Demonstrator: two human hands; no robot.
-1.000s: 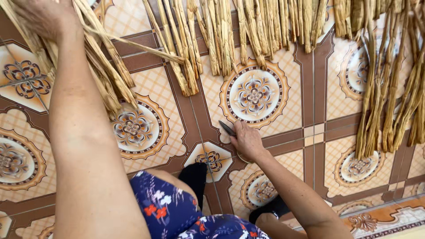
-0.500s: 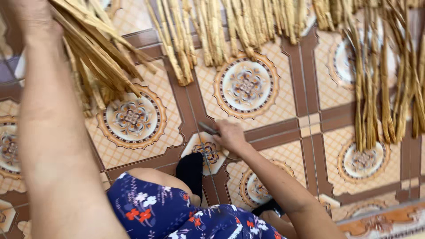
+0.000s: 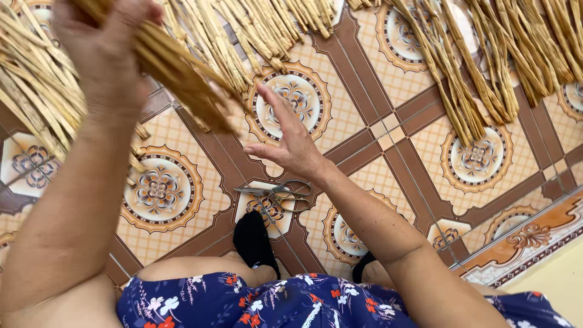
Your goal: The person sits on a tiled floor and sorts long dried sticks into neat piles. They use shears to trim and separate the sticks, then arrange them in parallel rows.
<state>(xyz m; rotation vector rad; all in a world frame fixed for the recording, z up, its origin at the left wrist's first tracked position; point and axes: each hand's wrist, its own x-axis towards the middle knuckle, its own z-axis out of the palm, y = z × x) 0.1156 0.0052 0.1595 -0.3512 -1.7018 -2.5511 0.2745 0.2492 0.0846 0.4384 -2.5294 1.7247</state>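
While the left hand (image 3: 109,58) is closed tight around a bundle of dried straw stalks (image 3: 176,76), lifting it clear of the floor at the upper left, the right hand (image 3: 291,143) hangs open just beside the bundle's lower end, fingers spread, palm turned toward it and holding nothing. The gripped stalks fan out below the fist and point down toward the open palm (the ends look ragged and uneven, though motion blurs them).

Under the right wrist a pair of scissors (image 3: 276,193) lies flat on the patterned floor tiles (image 3: 388,130), blades pointing left, just beyond a foot in a black sock (image 3: 254,240). More straw lies spread in rows along the top of the floor (image 3: 486,67), and another heap sits behind the left forearm (image 3: 33,103). A dark blue floral dress (image 3: 291,304) covers the lap at the bottom.

As I see it, the risk is in the grip: the fist holds the bundle only at one point, so loose outer stalks could slide out and scatter over the sorted rows. The scissors also lie close to the foot, where a shifted leg could catch the blades.
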